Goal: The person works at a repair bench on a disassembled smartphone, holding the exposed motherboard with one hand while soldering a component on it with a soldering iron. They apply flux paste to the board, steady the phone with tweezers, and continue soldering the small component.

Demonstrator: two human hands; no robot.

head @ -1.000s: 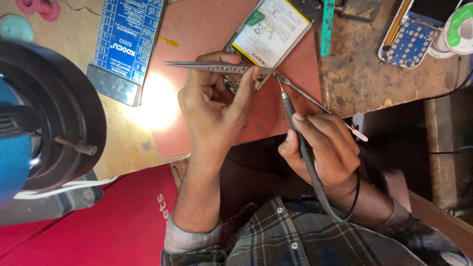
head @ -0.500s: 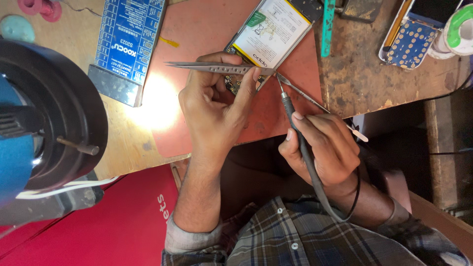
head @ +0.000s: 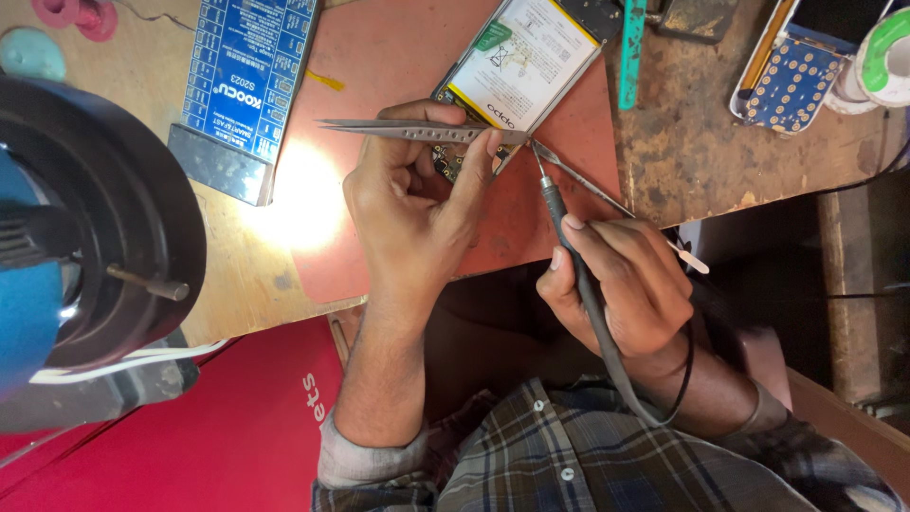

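My left hand (head: 417,204) pinches steel tweezers (head: 417,131) whose long handles stick out to the left, tips at the near corner of an opened phone (head: 517,66) with a white battery. My right hand (head: 626,280) grips a grey soldering pen (head: 569,251) by its shaft, tip pointing up toward the phone's lower corner beside the tweezer tips. A thin metal pry tool (head: 607,197) also runs through the right hand. The phone lies on a red work mat (head: 398,57).
A blue rectangular circuit tester board (head: 248,81) lies left of the mat. A big black round lamp or magnifier head (head: 95,218) fills the left. A teal tool (head: 631,52), a blue dotted phone part (head: 791,81) and a solder spool (head: 886,57) sit at the back right.
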